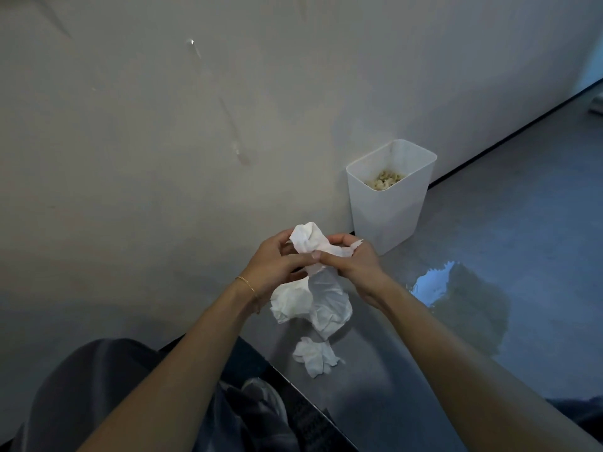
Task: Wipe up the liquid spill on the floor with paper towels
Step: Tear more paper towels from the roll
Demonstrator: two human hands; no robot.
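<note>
both hands, left hand [277, 261] and right hand [354, 261], grip a crumpled paper towel [318, 288] whose loose end hangs below the grip. a smaller wad [315, 355] lies on the floor [489, 223] beneath it. the puddle [456, 288] shines to the right; a white bin [388, 203] stands beyond against the wall [130, 125].

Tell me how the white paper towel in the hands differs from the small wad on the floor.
The held white paper towel is larger and hangs down, gripped by the left hand and right hand; the small crumpled paper towel wad lies untouched on the grey floor. Both are white and wrinkled.
</note>
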